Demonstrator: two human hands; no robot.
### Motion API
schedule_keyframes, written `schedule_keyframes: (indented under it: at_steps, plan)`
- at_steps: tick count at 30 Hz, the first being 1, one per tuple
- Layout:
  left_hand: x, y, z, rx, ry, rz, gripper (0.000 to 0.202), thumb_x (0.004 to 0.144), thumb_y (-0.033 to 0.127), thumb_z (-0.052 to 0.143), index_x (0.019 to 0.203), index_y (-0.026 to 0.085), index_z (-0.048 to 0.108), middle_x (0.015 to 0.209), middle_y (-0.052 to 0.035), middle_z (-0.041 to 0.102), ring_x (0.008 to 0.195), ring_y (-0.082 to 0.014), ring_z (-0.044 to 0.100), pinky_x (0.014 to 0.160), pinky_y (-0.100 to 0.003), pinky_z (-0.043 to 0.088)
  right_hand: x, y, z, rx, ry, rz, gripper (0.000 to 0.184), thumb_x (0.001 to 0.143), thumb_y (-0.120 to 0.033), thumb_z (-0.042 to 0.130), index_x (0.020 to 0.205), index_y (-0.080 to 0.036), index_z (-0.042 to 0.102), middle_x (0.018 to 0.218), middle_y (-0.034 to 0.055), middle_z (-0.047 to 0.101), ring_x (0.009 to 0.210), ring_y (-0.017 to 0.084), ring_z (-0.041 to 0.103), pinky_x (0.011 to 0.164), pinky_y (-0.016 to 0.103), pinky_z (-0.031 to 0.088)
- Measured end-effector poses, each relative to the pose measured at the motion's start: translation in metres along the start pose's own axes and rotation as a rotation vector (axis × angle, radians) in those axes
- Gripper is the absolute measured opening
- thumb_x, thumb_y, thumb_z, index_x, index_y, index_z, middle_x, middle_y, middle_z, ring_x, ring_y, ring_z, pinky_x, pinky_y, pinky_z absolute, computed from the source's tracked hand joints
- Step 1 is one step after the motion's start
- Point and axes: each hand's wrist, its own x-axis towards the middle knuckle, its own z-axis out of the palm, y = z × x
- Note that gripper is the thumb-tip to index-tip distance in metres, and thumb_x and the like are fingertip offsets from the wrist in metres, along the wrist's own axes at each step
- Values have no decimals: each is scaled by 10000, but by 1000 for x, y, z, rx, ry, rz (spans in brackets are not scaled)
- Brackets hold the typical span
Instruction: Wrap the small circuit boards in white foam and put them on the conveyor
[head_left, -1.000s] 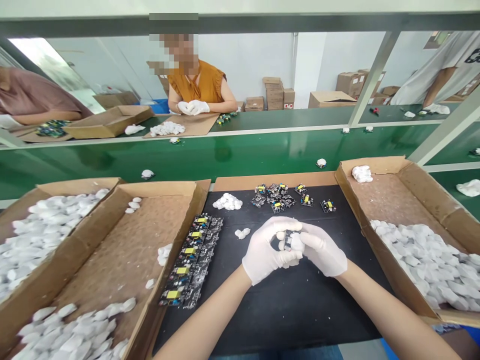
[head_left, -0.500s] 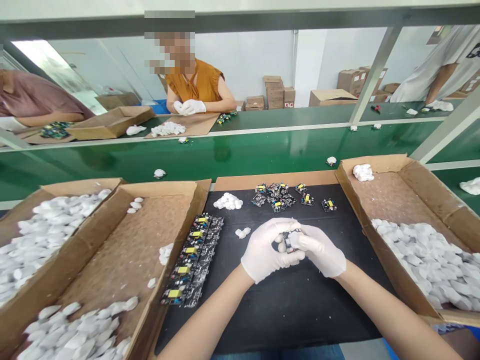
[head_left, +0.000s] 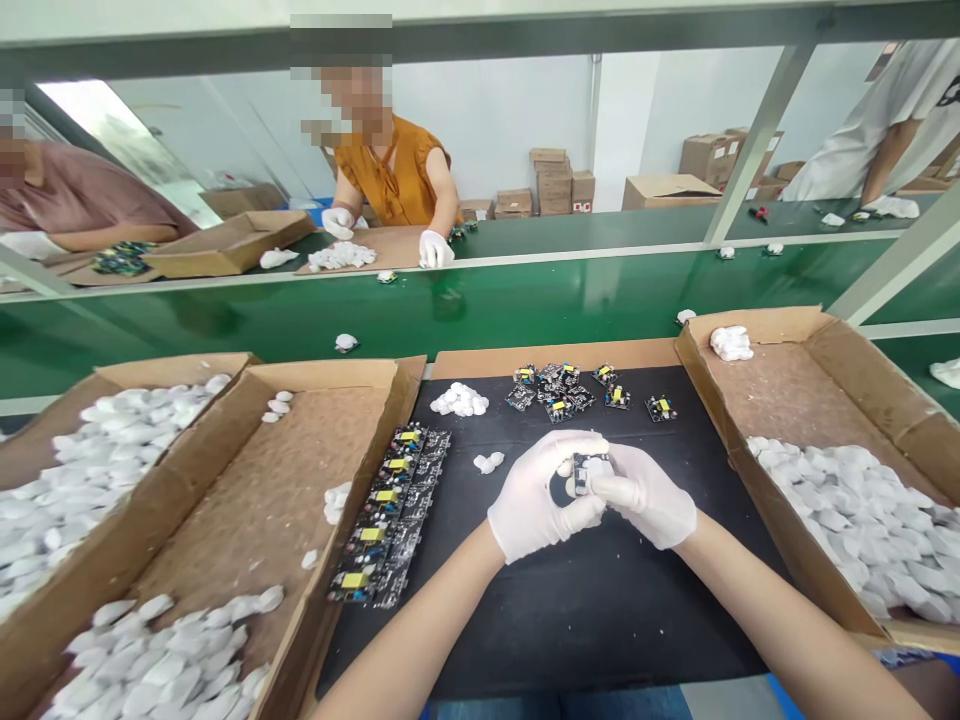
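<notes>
Right grip (head_left: pixel 651 497) holds a white-topped black board (head_left: pixel 588 471).

Two gloved hands (head_left: pixel 536 495) hold one circuit board (head_left: pixel 580 475). Five yellow blocks (head_left: pixel 371 535) top the left row of boards (head_left: pixel 405 530). Three near cardboard trays (head_left: pixel 232 490) and one far tray (head_left: pixel 225 247) show, plus three other people (head_left: pixel 397 185). The heaped white lumps (head_left: pixel 161 655) defy counting.

Boards (head_left: pixel 559 409) lie on the mat (head_left: pixel 585 620), two trays (head_left: pixel 225 500) left of it, another tray (head_left: pixel 810 395) right, the belt (head_left: pixel 525 305) behind.
</notes>
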Motion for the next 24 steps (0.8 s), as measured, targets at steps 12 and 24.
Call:
schedule_keyframes:
  at_steps: [12,24]
  plan:
    - [0,-5,-1,17,-106,39,490,652,227,719,1118,197,570,1149,-101,576,1053,-236,585,893,-387,505,2,-3,1,-112,99,-1,311,641,-396,731,754,-132,613,667,20,605,603,141,565,561,259,447]
    - [-2,-2,-5,-233,8,-115,560,642,624,667,986,183,635,1024,-94,651,920,-245,645,762,-379,556,-4,3,2,133,-135,-19,419,704,-517,650,822,-117,616,724,43,595,632,138,527,597,273,395]
